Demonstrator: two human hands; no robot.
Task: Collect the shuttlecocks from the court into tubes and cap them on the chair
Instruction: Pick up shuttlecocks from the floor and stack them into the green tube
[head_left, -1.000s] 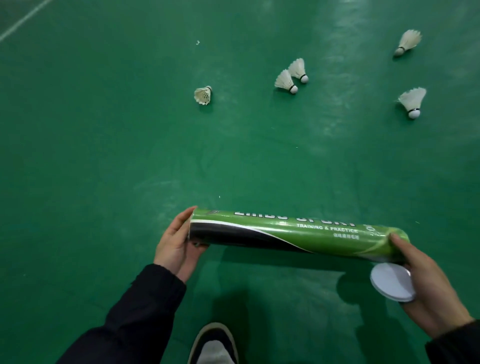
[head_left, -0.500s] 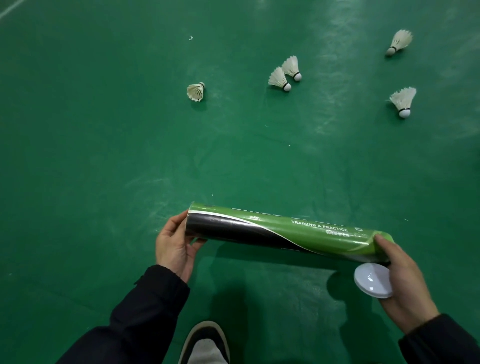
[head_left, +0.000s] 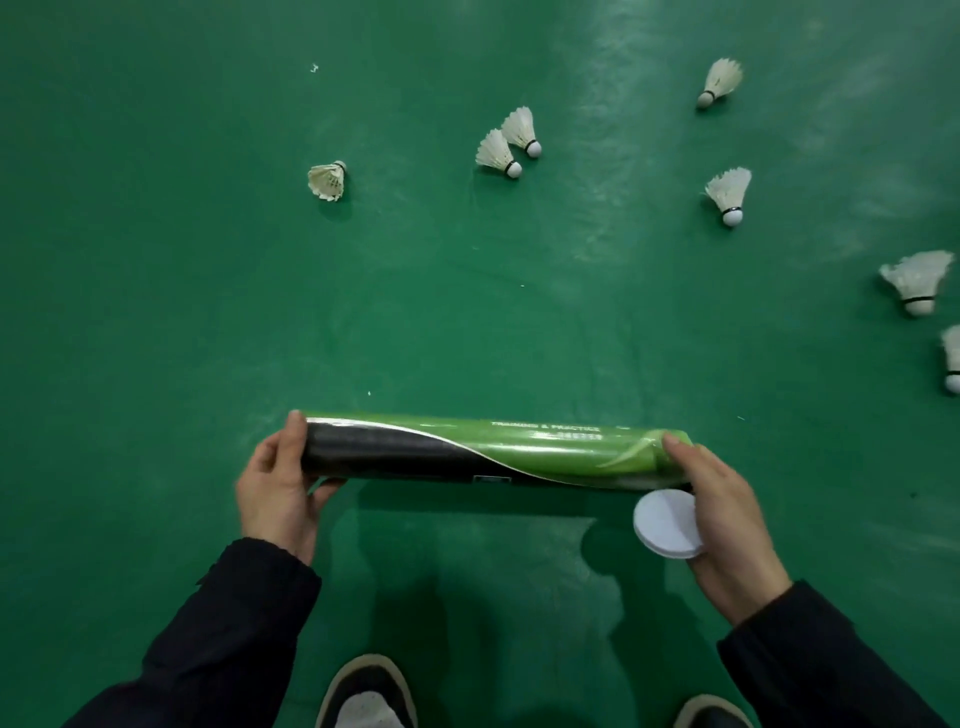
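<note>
The left hand (head_left: 278, 491) and right hand (head_left: 727, 519) grip opposite ends of a horizontal green tube (head_left: 493, 451). The right also pinches a white cap (head_left: 666, 524). Shuttlecocks (head_left: 498, 151) lie scattered on the court floor (head_left: 156, 260).

A green and black tube (head_left: 488, 451) lies level, crosswise, gripped at its black end by the left hand (head_left: 278, 491) and at its green end by the right hand (head_left: 724, 512). A round white cap (head_left: 667, 524) sits off the tube, tucked under the right hand's fingers just below the green end. Seven white feather shuttlecocks lie on their sides on the court beyond the hands: one shuttlecock (head_left: 327, 180) ahead of the left hand, a touching pair (head_left: 509, 143) further right, a far shuttlecock (head_left: 721, 80) and a nearer shuttlecock (head_left: 730, 195) ahead of the right hand, and two more (head_left: 915, 280) out to its right, the last cut by the frame edge.
</note>
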